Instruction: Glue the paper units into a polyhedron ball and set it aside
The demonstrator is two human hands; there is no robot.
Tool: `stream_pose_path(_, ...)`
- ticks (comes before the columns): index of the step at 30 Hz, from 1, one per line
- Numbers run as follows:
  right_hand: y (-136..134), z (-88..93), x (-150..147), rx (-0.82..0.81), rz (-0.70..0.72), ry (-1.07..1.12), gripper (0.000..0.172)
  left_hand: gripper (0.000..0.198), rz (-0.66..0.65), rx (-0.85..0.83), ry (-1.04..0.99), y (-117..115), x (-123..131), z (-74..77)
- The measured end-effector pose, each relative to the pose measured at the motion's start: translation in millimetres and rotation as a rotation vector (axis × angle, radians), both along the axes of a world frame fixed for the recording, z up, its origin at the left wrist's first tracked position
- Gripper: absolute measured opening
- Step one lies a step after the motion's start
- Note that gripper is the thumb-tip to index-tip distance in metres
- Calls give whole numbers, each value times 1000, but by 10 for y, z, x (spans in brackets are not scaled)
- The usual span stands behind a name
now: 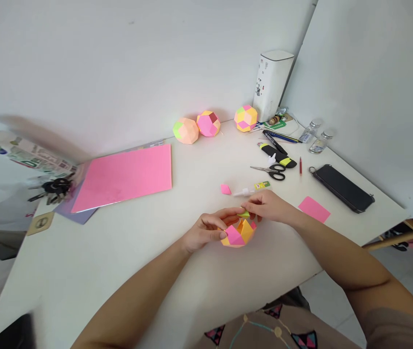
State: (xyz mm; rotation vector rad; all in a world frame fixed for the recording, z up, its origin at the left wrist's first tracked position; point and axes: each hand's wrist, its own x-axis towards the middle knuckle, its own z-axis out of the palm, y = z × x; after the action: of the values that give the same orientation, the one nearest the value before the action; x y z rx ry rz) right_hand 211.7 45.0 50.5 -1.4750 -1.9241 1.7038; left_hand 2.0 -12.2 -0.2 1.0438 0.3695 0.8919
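Observation:
A partly built paper ball (236,236), open at the top with pink, orange and yellow facets, rests low over the table. My left hand (210,229) grips its left side, the thumb at the front and the fingers reaching over the back. At the far rim, my right hand (264,205) pinches a small yellow-green paper piece (243,214), touching it to the ball. Just beyond lie a folded pink paper piece (225,189), a white nozzle (243,192) and a small yellow-green label or tube (262,184).
Three finished paper balls (208,123) line the wall. Scissors (275,171), a cutter (277,155), pens and glass jars (322,142) lie right. A black phone case (342,187) and pink note (314,209) are nearer. A pink paper sheet (124,177) and keys (56,187) sit left.

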Motion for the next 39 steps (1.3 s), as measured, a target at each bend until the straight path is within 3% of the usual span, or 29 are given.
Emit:
stream_pose_path(6, 37, -84, -8, -174, -74, 200, 24, 12, -28, 17, -7, 6, -3, -24)
stream_pose_path(12, 109, -112, 37, -43, -182, 399, 22, 6, 54, 17, 64, 7, -7, -14)
stream_pose_path(16, 102, -120, 42, -79, -169, 517, 20, 9, 19, -103, 178, -6, -14, 25)
stream_pose_path(29, -2, -132, -45, -289, -2, 451, 16, 13, -9, -179, 271, -9, -63, -36)
stream_pose_path(39, -20, -152, -77, -391, -65, 486, 25, 14, -7, -146, 272, 4, -57, -32)
